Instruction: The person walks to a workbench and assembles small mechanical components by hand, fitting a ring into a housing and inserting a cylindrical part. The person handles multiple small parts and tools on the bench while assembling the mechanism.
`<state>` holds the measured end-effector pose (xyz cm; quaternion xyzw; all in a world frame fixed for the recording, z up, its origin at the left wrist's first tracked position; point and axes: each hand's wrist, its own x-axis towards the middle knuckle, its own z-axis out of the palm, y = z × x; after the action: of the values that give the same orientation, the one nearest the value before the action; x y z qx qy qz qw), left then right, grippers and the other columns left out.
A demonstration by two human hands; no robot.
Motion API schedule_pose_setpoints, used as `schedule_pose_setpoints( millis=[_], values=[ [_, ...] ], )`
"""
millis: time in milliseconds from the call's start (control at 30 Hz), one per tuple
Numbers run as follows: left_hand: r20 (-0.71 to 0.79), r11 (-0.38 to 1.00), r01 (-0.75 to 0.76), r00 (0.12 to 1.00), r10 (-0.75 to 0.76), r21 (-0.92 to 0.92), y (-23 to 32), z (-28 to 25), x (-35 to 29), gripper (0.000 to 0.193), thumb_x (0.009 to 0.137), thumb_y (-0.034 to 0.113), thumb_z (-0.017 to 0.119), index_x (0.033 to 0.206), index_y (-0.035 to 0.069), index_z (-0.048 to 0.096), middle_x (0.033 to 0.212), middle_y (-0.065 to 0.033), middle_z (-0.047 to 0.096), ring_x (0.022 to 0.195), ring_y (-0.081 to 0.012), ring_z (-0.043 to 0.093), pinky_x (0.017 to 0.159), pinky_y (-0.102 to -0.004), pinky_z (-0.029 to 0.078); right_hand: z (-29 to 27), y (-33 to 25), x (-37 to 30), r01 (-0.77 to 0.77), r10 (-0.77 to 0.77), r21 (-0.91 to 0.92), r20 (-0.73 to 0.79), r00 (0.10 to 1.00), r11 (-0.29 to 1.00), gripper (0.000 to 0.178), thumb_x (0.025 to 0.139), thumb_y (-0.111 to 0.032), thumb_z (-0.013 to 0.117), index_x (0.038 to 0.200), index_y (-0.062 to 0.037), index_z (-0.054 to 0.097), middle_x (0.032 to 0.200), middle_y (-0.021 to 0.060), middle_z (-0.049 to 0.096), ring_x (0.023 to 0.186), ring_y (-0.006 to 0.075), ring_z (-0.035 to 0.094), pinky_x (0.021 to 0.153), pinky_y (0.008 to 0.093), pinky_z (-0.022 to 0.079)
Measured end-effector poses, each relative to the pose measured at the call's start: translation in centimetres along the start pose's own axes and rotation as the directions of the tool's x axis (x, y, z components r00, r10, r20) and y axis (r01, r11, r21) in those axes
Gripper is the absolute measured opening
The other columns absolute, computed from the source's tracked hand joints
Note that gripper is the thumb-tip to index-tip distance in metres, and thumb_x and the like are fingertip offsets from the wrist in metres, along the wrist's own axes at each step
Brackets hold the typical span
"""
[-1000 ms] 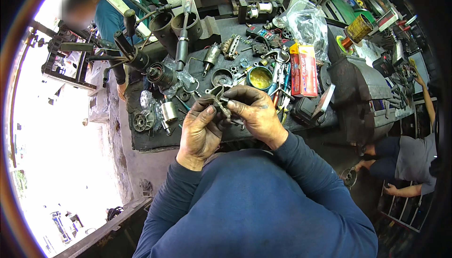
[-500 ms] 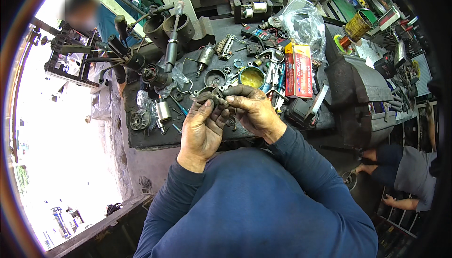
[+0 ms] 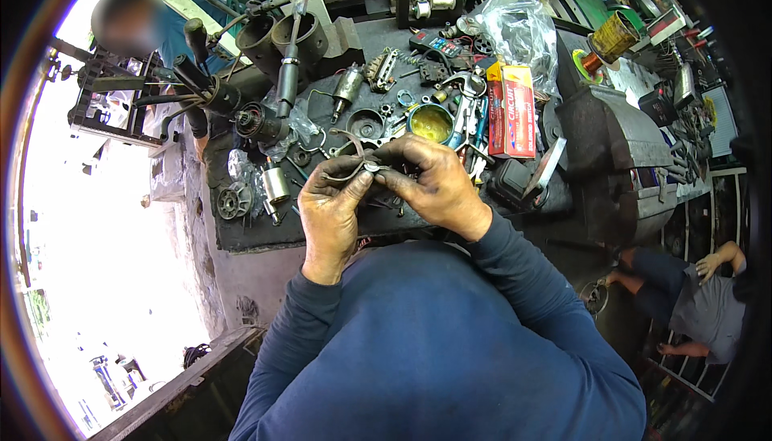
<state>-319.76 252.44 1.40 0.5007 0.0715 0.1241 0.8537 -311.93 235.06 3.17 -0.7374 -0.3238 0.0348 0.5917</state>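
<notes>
My left hand (image 3: pixel 331 214) and my right hand (image 3: pixel 438 188) meet above the near edge of the bench. Between their fingertips they pinch a small greyish metal part (image 3: pixel 371 166) with a shiny rounded face. A thin, bent brownish strip (image 3: pixel 357 143) sticks up beside it, apparently in the same grip; its kind cannot be made out. Grime covers the fingers of both hands. Just beyond them lie a round metal cup (image 3: pixel 366 123) and a blue-rimmed bowl (image 3: pixel 430 123) of yellowish grease or fluid.
The dark bench (image 3: pixel 322 228) carries a red and white box (image 3: pixel 512 111), a clear plastic bag (image 3: pixel 521 31), a small cylindrical motor (image 3: pixel 348 86), a silver cylinder (image 3: pixel 275 184) and tools. Tall metal cylinders (image 3: pixel 299 39) stand at the far left. People are at the far left and right.
The metal part has turned in my fingers, so its shiny face and the bent strip now show. My right hand has tilted over it. The person at right has raised an arm.
</notes>
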Motion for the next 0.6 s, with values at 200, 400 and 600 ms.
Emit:
schedule_pose_setpoints(
  millis=[200, 400, 600],
  values=[
    [-0.031, 0.996, 0.029, 0.999, -0.031, -0.082, 0.0, 0.3, 0.4, 0.032, 0.097, -0.010, 0.073, 0.128, -0.006, 0.066, 0.120, -0.0138, 0.076, 0.107, -0.0177, 0.074, 0.099, -0.0306, 0.061, 1.8, 0.6, -0.1, 0.153, -0.200, -0.299, -0.135, 0.970, 0.942, 0.026, 0.087, -0.010, 0.080, 0.110, -0.0019, 0.072, 0.103, 0.0160, 0.074, 0.096, 0.0370, 0.072, 0.085, 0.0444, 0.058],
    [-0.128, 0.996, 0.056, 0.990, -0.065, -0.076, -0.2, 0.4, 1.2, 0.031, 0.094, -0.011, 0.076, 0.122, -0.005, 0.066, 0.118, -0.0128, 0.075, 0.104, -0.0167, 0.072, 0.096, -0.0296, 0.060, 3.2, 0.8, -0.1, 0.151, -0.220, -0.366, -0.155, 0.963, 0.918, 0.031, 0.084, -0.012, 0.082, 0.111, -0.0029, 0.071, 0.105, 0.0155, 0.073, 0.098, 0.0362, 0.071, 0.088, 0.0458, 0.057],
    [-0.114, 0.992, 0.095, 0.988, -0.104, -0.085, 0.4, 0.5, 1.7, 0.039, 0.093, -0.012, 0.075, 0.128, -0.004, 0.062, 0.118, -0.0116, 0.072, 0.103, -0.0179, 0.072, 0.095, -0.0302, 0.059, 3.1, 0.6, -0.4, 0.180, -0.272, -0.529, -0.102, 0.957, 0.830, 0.034, 0.084, -0.018, 0.082, 0.114, -0.0048, 0.070, 0.103, 0.0136, 0.071, 0.098, 0.0348, 0.069, 0.089, 0.0457, 0.056]
  ],
)
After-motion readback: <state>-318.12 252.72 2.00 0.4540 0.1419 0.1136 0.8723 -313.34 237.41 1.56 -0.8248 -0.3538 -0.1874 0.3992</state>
